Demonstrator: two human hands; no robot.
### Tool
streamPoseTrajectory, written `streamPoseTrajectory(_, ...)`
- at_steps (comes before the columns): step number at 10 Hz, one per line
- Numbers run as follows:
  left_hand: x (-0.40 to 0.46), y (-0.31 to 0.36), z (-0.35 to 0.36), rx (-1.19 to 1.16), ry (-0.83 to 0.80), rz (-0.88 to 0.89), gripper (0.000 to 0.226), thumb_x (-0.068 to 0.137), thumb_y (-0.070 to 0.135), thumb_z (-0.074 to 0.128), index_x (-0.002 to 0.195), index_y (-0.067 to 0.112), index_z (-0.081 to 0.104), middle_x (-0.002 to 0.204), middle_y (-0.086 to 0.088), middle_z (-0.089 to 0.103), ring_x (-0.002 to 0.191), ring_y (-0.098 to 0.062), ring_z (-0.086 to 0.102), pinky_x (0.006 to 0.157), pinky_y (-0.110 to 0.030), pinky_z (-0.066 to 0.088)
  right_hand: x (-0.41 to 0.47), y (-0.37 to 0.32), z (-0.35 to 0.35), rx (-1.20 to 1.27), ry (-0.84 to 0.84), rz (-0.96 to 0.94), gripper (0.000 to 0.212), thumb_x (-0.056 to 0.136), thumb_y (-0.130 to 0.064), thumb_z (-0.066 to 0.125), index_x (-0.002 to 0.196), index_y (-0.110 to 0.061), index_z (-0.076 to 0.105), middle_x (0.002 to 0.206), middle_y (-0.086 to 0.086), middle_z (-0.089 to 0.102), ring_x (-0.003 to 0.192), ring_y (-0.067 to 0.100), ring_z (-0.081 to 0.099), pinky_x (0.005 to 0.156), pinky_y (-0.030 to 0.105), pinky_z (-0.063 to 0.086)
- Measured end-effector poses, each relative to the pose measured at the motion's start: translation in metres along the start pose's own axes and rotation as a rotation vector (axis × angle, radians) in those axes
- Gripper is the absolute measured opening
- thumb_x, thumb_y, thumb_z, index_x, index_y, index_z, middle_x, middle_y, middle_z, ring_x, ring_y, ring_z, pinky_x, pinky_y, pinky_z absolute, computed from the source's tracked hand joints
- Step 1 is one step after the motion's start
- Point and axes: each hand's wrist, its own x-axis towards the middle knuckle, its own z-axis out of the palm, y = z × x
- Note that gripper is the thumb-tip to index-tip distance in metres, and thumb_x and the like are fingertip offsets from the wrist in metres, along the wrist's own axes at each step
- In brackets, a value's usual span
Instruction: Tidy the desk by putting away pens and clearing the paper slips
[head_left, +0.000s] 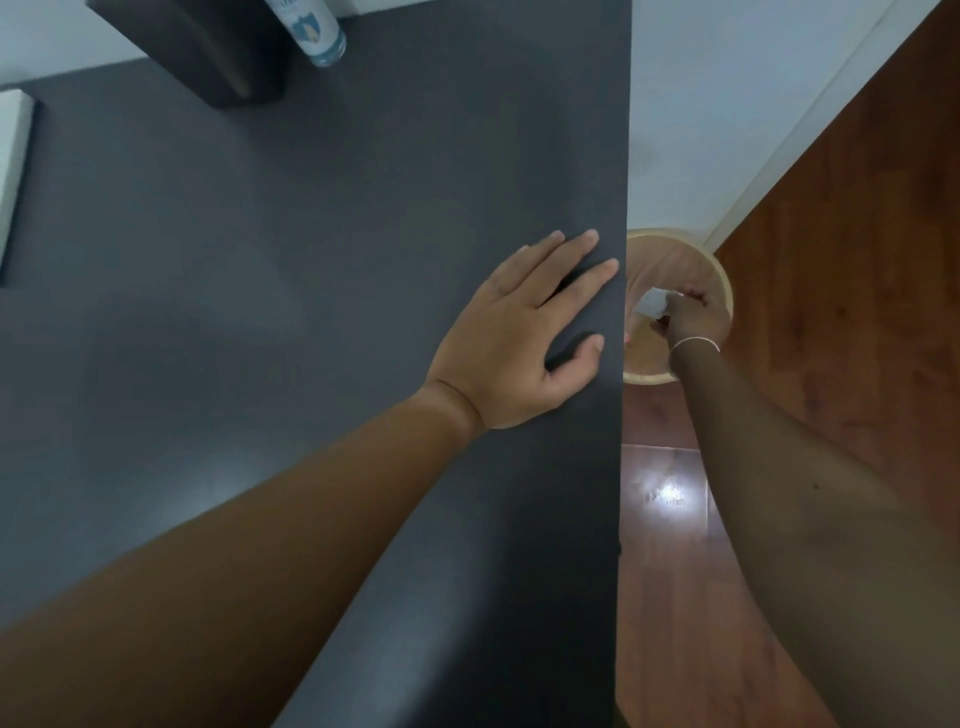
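Note:
My left hand (524, 338) lies flat, palm down, on the dark grey desk (291, 291) close to its right edge, fingers spread and holding nothing. Beyond that edge, my right hand (693, 317) hangs low over a round wooden bin (722, 280) on the floor. Its fingers are closed on crumpled white paper slips (653, 302), held inside the bin's rim. A thin white band circles the right wrist. No pens are in view.
A dark rectangular holder (208, 52) and a blue-and-white bottle (319, 36) stand at the desk's back edge. A white box (13, 171) sits at the far left. Wooden floor (831, 312) and a white wall lie to the right.

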Motion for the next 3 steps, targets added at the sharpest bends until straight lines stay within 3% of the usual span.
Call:
streamPoseTrajectory(1,-0.001,0.0,0.001,0.005,0.007,0.004,0.055,0.086,0.034,0.046,0.137,0.015,0.045,0.147,-0.007,0.042,0.138,-0.025,0.034,0.116,-0.032,0.019,0.002,0.002,-0.003,-0.038,-0.032,-0.015,0.032,0.084,-0.011,0.058,0.116,-0.016,0.06,0.087,0.002,0.06,0.056,0.01,0.047,0.056,0.021,0.046)
streamPoseTrajectory(3,-0.001,0.0,0.002,0.012,0.019,0.036,0.054,0.086,0.033,0.048,0.136,0.014,0.046,0.146,-0.009,0.043,0.138,-0.026,0.035,0.116,-0.034,0.023,-0.008,0.004,-0.013,-0.05,0.008,0.005,0.038,0.087,-0.017,0.058,0.125,-0.012,0.055,0.098,0.004,0.053,0.058,0.011,0.046,0.056,0.02,0.044)
